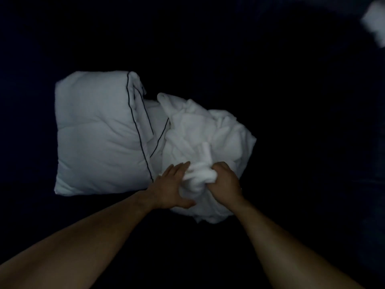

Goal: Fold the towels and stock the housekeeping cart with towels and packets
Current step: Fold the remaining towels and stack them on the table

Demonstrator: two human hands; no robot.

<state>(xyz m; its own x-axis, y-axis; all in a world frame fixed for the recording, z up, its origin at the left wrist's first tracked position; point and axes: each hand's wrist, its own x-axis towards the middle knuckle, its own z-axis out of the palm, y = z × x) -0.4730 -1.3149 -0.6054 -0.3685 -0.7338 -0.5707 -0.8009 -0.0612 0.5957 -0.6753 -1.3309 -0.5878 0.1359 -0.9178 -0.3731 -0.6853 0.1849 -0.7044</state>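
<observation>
Left of the hands: white pillow with dark piping, plump, its right edge touching the towel heap. Best left alone, though close enough to be dragged along by a sideways pull.

At the left hand: fingers straight, laid flat against the twisted lump of cloth, gripping nothing.

Between the 2 hands: that lump, thick and rope-like, possibly a knot; cannot tell for sure. Beyond it, the rest of the heap, crumpled, directly ahead of both hands.

At the right hand: fingers curled tight round the lump's right end.

Handling, by the look: soft, limp, light, nothing fragile, not slippery. No stiffness to lift by, so better taken at a hem or corner once the twist is loosened. No hem clearly traceable in this dim light.

Right of the hands: open dark surface, probably enough for spreading 1 towel flat; its edges lost in shadow. Far right, well beyond: blurred white shape, unidentifiable.
</observation>
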